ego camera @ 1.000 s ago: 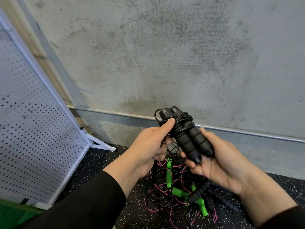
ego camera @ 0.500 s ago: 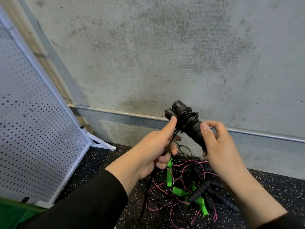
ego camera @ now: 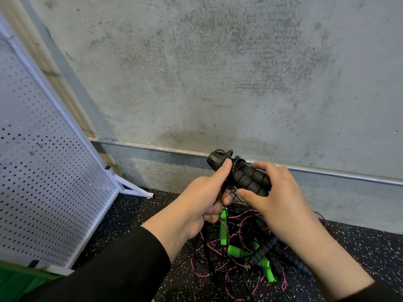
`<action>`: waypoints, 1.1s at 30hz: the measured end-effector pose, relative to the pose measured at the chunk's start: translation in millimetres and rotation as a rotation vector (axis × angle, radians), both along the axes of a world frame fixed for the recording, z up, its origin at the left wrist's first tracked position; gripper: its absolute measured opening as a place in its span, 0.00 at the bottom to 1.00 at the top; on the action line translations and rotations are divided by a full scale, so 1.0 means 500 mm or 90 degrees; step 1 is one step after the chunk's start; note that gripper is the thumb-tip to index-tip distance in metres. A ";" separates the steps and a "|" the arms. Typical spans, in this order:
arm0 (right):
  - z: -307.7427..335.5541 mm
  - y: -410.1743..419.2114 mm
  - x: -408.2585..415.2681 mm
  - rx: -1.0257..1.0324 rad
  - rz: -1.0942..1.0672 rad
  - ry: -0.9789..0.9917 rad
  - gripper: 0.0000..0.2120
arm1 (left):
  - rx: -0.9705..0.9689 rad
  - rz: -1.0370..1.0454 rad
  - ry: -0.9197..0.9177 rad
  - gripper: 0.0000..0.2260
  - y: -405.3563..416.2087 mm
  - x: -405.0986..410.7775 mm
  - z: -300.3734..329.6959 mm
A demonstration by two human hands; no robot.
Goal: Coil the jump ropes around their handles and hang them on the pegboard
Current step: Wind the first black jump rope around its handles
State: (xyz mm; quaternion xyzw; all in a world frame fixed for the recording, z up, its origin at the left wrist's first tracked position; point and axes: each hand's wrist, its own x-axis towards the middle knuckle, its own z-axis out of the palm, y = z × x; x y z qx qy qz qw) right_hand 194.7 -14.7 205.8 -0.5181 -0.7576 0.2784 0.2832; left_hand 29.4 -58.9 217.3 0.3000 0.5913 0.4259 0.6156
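The white pegboard (ego camera: 43, 171) leans at the left, its near edge and foot on the speckled floor (ego camera: 135, 212), with bare floor between it and me. My left hand (ego camera: 196, 205) pinches the black cord, thumb pressed on the black handles (ego camera: 239, 173). My right hand (ego camera: 277, 205) curls around those handles. Below lies the tangled rope pile (ego camera: 244, 253), near the concrete wall (ego camera: 218, 73).

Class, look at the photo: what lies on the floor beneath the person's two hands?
A tangle of black and pink cords with bright green handles and ribbed black foam handles. The hands cover the pile's top.
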 end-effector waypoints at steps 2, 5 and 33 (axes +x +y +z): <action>0.001 -0.002 -0.001 0.016 0.017 -0.007 0.31 | 0.017 0.021 -0.006 0.23 0.003 -0.002 -0.001; 0.007 0.002 0.003 -0.018 0.034 0.030 0.30 | 0.040 0.036 -0.006 0.20 0.005 -0.001 0.001; 0.019 0.015 0.006 -0.160 -0.063 0.301 0.09 | -0.003 -0.066 0.009 0.38 0.003 -0.016 0.014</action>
